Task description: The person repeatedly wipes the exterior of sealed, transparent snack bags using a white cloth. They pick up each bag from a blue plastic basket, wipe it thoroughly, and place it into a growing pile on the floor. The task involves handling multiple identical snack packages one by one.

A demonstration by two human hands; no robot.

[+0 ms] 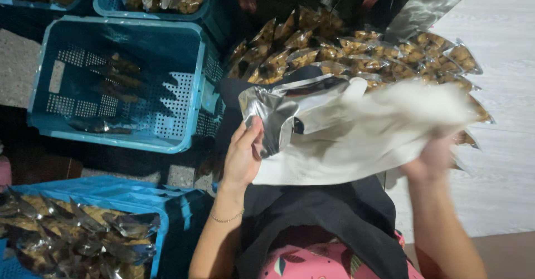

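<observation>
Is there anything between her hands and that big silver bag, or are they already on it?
Nothing visible stands between. The left hand grips the silver bag at its crumpled corner. The right hand, blurred, is at the bag's other end and seems to hold it. The snack packets lie behind, apart.

My one view sits on the head, facing steeply down, close over both hands (no second view shares it)

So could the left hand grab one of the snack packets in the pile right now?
Probably not straight away: the left hand is gripping the big silver bag, which lies across the pile of snack packets beyond it.
</observation>
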